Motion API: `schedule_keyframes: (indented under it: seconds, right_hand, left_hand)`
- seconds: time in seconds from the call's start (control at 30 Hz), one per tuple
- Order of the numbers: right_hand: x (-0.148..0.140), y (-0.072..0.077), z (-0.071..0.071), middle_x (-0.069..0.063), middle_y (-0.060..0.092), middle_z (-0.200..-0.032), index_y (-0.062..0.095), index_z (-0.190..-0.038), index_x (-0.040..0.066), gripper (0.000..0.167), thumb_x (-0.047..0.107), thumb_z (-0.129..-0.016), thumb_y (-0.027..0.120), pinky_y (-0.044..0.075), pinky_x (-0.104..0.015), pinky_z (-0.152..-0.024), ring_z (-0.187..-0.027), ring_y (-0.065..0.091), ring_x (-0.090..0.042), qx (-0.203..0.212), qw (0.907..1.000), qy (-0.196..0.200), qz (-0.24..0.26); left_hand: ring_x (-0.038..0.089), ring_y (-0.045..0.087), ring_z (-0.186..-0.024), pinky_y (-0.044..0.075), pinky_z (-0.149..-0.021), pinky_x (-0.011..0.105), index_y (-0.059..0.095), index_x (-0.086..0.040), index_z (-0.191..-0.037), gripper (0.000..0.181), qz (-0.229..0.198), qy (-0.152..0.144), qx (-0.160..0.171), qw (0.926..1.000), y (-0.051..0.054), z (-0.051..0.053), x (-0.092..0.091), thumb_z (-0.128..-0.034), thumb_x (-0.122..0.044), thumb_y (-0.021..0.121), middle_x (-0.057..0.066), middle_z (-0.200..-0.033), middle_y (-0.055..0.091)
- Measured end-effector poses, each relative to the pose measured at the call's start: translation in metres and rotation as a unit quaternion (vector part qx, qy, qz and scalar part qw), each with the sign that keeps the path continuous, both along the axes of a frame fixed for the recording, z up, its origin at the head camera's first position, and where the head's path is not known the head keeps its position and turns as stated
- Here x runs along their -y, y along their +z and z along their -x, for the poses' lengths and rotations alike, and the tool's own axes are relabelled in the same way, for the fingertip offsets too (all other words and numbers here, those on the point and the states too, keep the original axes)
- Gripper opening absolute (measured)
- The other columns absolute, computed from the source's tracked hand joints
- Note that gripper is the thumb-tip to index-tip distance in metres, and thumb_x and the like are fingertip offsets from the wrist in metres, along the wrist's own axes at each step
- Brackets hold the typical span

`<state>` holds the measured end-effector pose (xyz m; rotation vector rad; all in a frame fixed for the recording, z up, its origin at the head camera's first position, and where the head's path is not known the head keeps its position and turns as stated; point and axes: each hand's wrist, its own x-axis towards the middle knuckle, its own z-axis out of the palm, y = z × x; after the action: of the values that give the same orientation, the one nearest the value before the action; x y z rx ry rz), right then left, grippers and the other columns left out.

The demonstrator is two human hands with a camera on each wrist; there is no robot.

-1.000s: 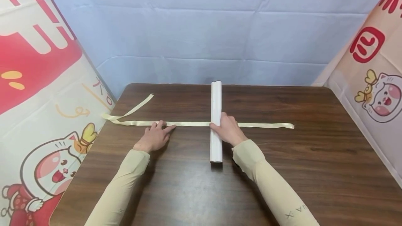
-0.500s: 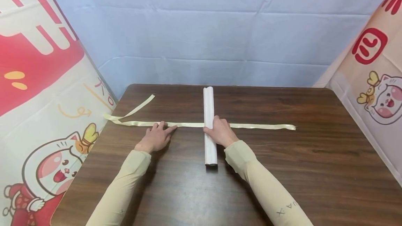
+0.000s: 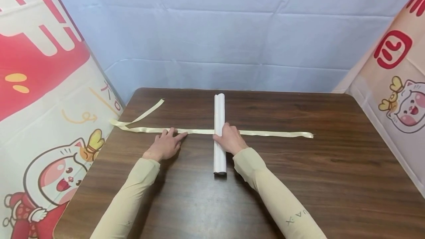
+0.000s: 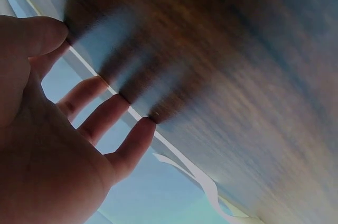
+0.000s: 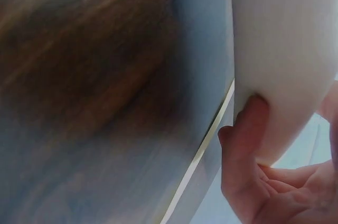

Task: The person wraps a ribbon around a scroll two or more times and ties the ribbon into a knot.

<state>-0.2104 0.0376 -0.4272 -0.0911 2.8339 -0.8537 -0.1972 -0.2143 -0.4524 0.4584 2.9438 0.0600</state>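
Observation:
A pale yellow ribbon (image 3: 275, 133) runs left to right over the table, its left part folded back toward the rear. Across it lies a long white roll (image 3: 220, 158), pointing front to back. The right hand (image 3: 231, 138) grips the roll near its middle, thumb on the left side; in the right wrist view fingers (image 5: 253, 123) press on the white surface (image 5: 280, 34). The left hand (image 3: 163, 145) rests with spread fingers on the ribbon left of the roll. Its fingertips touch the ribbon (image 4: 179, 155) in the left wrist view.
The brown wooden table (image 3: 299, 187) has a pale blue cloth (image 3: 212, 36) hanging behind it. Printed panels with cartoon figures stand at the left (image 3: 20, 128) and right (image 3: 398, 121).
The right hand and the white roll have moved left along the ribbon, mostly in the first half second. The left hand has stayed on the ribbon.

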Motion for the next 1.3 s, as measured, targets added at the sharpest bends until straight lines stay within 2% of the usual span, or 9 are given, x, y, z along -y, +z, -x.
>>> schedule_keyframes:
  seconds: [0.23,0.67,1.3]
  right_hand:
    - [0.005,-0.004,0.003,-0.016,0.061,-0.089,0.051,-0.105,-0.001,0.040,0.034,-0.086,0.060,0.049,-0.032,-0.061,-0.072,0.060,-0.023,-0.003,0.9999,0.001,-0.010]
    - [0.012,-0.005,0.002,-0.017,0.062,-0.088,0.051,-0.108,-0.006,0.042,0.029,-0.086,0.060,0.051,-0.033,-0.063,-0.070,0.060,-0.023,-0.016,0.9994,-0.001,-0.029]
    - [0.018,-0.010,0.002,-0.020,0.062,-0.087,0.053,-0.098,-0.005,0.038,0.029,-0.083,0.062,0.053,-0.038,-0.064,-0.070,0.061,-0.028,-0.045,0.9979,0.000,-0.046]
  left_hand:
    - [0.037,0.046,-0.117,0.043,-0.087,0.057,0.040,-0.034,-0.146,0.048,-0.002,0.000,-0.003,1.0000,-0.001,0.000,0.000,-0.0990,-0.025,0.044,0.012,-0.139,0.043]
    - [0.037,0.045,-0.117,0.043,-0.085,0.057,0.041,-0.035,-0.146,0.048,-0.002,0.001,-0.009,1.0000,-0.005,0.001,0.001,-0.0990,-0.026,0.045,0.011,-0.139,0.043]
    - [0.037,0.046,-0.117,0.043,-0.087,0.057,0.041,-0.035,-0.146,0.048,-0.003,0.000,-0.017,0.9998,-0.006,0.000,0.002,-0.0989,-0.026,0.044,0.011,-0.140,0.043]
